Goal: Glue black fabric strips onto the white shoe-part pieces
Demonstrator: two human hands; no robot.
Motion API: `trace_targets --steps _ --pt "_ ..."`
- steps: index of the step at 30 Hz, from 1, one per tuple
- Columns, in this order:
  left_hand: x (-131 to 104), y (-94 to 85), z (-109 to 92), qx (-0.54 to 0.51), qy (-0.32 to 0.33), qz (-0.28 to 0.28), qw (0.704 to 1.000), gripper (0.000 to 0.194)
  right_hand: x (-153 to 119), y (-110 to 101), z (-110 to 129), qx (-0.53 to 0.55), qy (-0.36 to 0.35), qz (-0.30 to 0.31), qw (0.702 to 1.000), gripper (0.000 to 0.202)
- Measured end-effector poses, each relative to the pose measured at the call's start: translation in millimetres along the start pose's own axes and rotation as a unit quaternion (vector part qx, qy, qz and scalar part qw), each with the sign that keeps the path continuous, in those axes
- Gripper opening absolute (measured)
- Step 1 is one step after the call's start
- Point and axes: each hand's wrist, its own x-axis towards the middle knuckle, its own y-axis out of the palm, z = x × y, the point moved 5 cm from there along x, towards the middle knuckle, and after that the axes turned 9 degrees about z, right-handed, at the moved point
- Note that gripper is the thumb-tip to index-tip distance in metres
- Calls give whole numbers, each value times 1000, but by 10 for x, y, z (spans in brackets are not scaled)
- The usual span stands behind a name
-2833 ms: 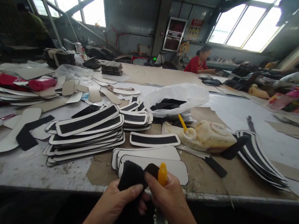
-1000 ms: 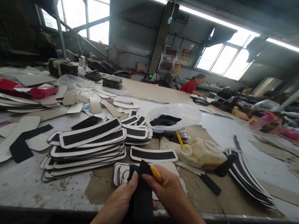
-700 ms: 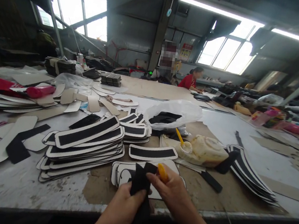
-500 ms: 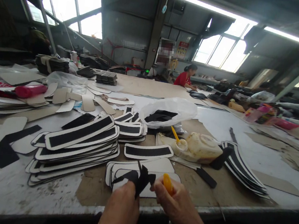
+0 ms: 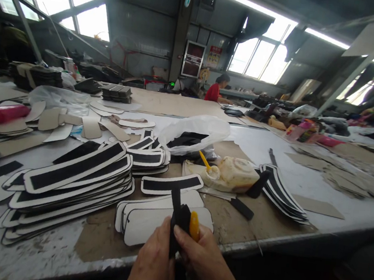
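Both hands had come together since the earlier frame, where the right hand's fingers were apart from the black strips, and the view had turned so that the worktable sat farther left. The left hand was closed around the bunched black strips, its fingers wrapped against their side. The right hand was closed too, its thumb pressed on the strips while the yellow-handled brush was held in the same grip, handle up and its pale, caked end hanging below. One strip stuck up above the bunch. The strips were held at the table's near edge, in front of the overlapping white panels.

Behind those lay a single black-centred panel. To the left stood a large, uneven stack of similar panels. Farther back were an open plastic bag with black pieces inside and a stained plastic container, with a yellow stick leaning at its left. A fanned stack lay to the right. Beyond the table's far side was a person in red.
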Motion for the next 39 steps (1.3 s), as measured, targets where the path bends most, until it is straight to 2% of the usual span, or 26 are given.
trace_targets --steps 3,7,10,14,19,23,25,28,32,34,36,37,39 --pt "-32 -39 -28 -163 31 62 984 62 -26 -25 51 38 1 18 999 40" --pt "-52 -153 -23 -397 18 173 901 70 -87 -17 163 46 17 77 996 39" --pt "-37 -238 -5 -454 21 195 869 65 -94 5 211 43 21 131 990 40" --pt "-55 -198 -54 -487 27 228 843 51 -40 41 232 23 5 182 983 37" --pt "-117 -98 11 -463 -36 222 857 25 26 45 194 -33 -8 171 985 34" --pt "-157 -55 180 -476 -93 204 850 22 67 -122 186 -96 -41 60 993 33" --pt "-169 -38 262 -458 -112 194 860 22 79 -189 214 -138 -55 21 989 39" --pt "-170 -21 333 -428 -123 173 878 22 94 -168 260 -183 -47 17 982 45" --pt "-148 0 323 -462 -117 162 864 20 105 -28 314 -193 -74 18 978 52" --pt "-140 3 330 -472 -130 160 857 21 119 16 310 -205 -97 2 974 42" --pt "-131 -19 341 -473 -133 144 859 20 140 32 293 -227 -122 -18 966 16" --pt "-128 -31 348 -477 -133 139 858 19 155 33 280 -235 -130 -25 963 14" --pt "-125 -32 350 -483 -128 152 852 15 190 28 244 -238 -131 -33 962 23"
